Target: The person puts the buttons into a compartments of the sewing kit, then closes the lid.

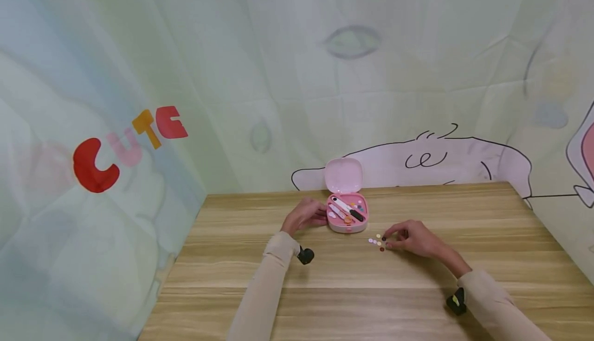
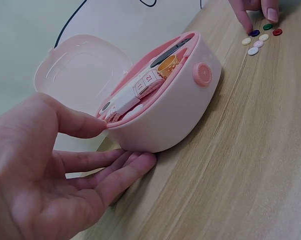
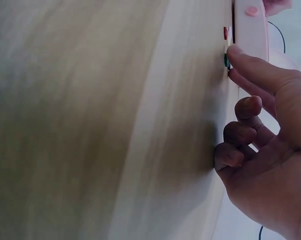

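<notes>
My left hand point(image 1: 306, 215) holds the left side of a pink sewing box point(image 1: 347, 229); in the left wrist view its thumb is at the rim and its fingers are low against the wall. The lid point(image 1: 344, 176) stands raised. Inside lie a folded measuring tape point(image 2: 147, 84), a yellow thimble point(image 2: 168, 66) and a dark-handled tool point(image 1: 356, 214). Thumb and forefinger of my right hand point(image 1: 416, 238) reach down, spread, to loose buttons on the table. The forefinger touches a dark blue button point(image 2: 254, 33); the thumb is beside a green button point(image 2: 267, 27).
Nearby on the wooden table point(image 1: 334, 299) lie a red button point(image 2: 277, 32) and several pale buttons, among them a white button point(image 2: 253, 51). A printed cloth point(image 1: 260, 83) hangs behind the table's far edge. Small coloured pieces point(image 1: 358, 206) sit in the box's right compartment.
</notes>
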A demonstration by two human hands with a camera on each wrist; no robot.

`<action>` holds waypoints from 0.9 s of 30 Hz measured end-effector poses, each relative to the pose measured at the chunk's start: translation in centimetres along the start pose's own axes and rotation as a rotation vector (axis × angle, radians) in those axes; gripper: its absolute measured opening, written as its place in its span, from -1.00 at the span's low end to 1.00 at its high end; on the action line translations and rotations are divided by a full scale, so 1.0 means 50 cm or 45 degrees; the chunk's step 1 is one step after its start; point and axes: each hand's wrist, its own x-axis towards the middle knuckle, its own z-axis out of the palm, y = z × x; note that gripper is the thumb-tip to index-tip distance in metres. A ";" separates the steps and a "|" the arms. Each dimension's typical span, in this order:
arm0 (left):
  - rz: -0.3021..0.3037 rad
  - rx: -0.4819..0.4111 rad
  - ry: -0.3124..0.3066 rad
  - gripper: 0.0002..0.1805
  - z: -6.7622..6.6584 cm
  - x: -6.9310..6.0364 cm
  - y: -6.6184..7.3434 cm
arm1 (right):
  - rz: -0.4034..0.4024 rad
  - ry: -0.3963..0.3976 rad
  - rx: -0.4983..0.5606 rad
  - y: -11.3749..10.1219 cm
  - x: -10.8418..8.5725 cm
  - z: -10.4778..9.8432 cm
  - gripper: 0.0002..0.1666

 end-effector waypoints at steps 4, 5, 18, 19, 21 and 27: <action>-0.003 -0.009 -0.003 -0.73 0.000 0.002 0.000 | -0.026 0.019 -0.022 0.000 -0.001 0.004 -0.80; -0.006 -0.011 -0.003 -0.73 0.000 0.002 0.000 | -0.031 0.019 -0.024 0.001 -0.001 0.005 -0.81; -0.007 0.000 0.005 -0.74 0.000 0.000 0.000 | -0.062 0.061 -0.022 0.005 -0.001 0.010 -0.94; -0.006 0.000 0.006 -0.74 0.000 0.000 0.000 | -0.067 0.064 -0.026 0.005 -0.001 0.010 -0.95; -0.006 0.002 0.008 -0.75 0.000 0.000 0.000 | -0.067 0.068 -0.032 0.003 -0.001 0.010 -0.96; -0.008 0.007 0.009 -0.74 0.000 -0.001 0.001 | -0.071 0.073 -0.022 0.001 0.000 0.007 -0.93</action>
